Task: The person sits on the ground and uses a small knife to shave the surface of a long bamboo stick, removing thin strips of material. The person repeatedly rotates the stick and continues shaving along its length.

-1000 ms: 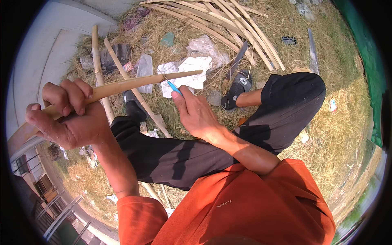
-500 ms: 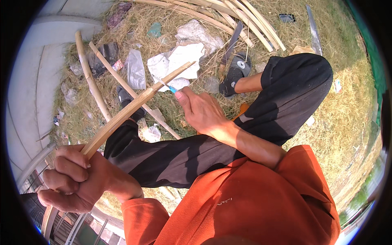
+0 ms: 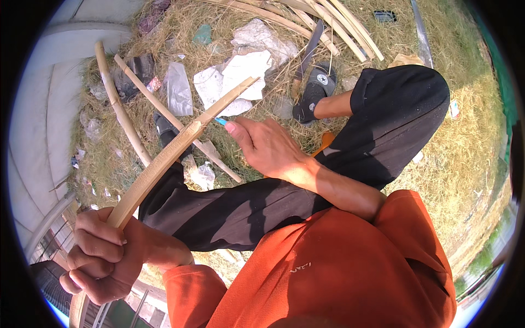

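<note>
My left hand (image 3: 101, 254) is closed around the lower part of a long pale bamboo strip (image 3: 156, 174). The strip slants up and away to the right, over my bent left leg, and its far end tapers to a point. My right hand (image 3: 273, 147) grips a small knife with a blue handle (image 3: 220, 121), thumb stretched along it. The knife meets the strip near a raised joint, where its blade is hidden behind the bamboo. Most of the handle lies inside my fingers.
Two poles (image 3: 123, 117) lie on dry grass at left, near a clear plastic bag (image 3: 179, 90) and white sheets (image 3: 235, 76). More strips (image 3: 350, 27) are piled at the far side. A machete (image 3: 309, 54) rests by my right sandal (image 3: 320, 87); another long blade (image 3: 421, 33) lies farther right.
My left hand has shifted slightly down and right, and the strip's tilt has changed a little. The knife blade, visible earlier, is now behind the strip, with the handle closer to it.
</note>
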The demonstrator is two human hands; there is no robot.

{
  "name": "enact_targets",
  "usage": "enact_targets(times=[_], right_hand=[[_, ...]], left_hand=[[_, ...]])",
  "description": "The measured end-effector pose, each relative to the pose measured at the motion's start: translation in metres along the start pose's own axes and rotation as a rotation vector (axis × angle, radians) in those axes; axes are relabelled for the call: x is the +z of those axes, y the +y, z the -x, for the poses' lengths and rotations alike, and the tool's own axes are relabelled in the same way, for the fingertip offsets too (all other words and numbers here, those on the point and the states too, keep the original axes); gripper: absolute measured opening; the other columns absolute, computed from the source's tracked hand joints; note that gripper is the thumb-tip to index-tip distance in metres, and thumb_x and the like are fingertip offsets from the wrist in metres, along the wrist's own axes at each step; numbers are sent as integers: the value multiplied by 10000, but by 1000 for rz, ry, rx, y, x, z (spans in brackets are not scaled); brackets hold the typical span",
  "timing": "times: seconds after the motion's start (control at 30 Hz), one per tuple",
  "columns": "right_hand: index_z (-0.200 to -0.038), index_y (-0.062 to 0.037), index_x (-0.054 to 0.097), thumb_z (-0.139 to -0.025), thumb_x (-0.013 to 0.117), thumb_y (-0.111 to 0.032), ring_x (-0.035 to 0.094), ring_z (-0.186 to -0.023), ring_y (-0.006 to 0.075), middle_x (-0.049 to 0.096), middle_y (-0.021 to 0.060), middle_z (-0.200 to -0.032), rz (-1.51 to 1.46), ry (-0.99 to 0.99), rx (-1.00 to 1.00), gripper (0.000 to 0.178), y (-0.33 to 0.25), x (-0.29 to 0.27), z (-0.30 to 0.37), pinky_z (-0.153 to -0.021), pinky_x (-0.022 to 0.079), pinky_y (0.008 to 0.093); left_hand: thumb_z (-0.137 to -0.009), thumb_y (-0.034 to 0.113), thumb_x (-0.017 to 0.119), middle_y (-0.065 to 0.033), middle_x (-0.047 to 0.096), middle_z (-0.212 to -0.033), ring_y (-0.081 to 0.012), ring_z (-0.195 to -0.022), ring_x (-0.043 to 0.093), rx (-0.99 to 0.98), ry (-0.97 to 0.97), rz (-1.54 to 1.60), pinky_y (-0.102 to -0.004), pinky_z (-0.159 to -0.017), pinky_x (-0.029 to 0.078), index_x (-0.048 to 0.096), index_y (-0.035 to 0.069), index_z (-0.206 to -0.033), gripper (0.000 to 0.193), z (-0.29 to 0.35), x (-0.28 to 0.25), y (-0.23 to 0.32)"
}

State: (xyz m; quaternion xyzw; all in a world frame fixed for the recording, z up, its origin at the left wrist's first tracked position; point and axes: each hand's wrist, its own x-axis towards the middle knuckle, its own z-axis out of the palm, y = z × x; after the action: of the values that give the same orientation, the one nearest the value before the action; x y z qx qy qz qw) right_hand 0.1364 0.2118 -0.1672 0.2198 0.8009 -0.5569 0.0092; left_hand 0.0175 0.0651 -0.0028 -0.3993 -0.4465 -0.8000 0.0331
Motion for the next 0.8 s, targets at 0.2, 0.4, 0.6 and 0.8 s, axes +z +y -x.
enact_targets(times=[0.2, 0.4, 0.6, 0.8], right_hand=[[-854, 8, 581, -984, 395, -359, 547, -562, 464, 532, 243, -543, 98, 15, 75, 431, 16, 3, -8, -561, 421, 526], [-862, 5, 586, -980, 405, -331, 553, -513, 445, 530, 227, -509, 112, 124, 37, 400, 31, 18, -8, -527, 434, 518], [-852, 5, 599, -981, 402, -331, 554, -515, 439, 526, 230, -509, 146, 124, -61, 410, 8, 18, 0, -533, 437, 524], [-827, 10, 608, -980, 404, -344, 575, -530, 435, 535, 242, -516, 252, 150, -46, 436, 42, 16, -13, -530, 469, 502]], left_hand=[[-859, 73, 449, 56, 248, -456, -54, -314, 225, 44, 5, -21, -213, -311, 231, 356, 167, -634, 262, 0, -4, -2], [-895, 93, 443, 51, 236, -490, -66, -347, 216, -9, -44, 15, -226, -360, 231, 411, 165, -675, 234, 0, -8, -1], [-918, 89, 413, 49, 221, -514, -77, -366, 184, -22, 35, -23, -242, -380, 212, 463, 182, -722, 222, -3, -21, 1], [-890, 51, 408, 41, 205, -509, -75, -362, 179, -14, -1, 11, -250, -350, 199, 365, 178, -694, 237, -5, -24, 0]])
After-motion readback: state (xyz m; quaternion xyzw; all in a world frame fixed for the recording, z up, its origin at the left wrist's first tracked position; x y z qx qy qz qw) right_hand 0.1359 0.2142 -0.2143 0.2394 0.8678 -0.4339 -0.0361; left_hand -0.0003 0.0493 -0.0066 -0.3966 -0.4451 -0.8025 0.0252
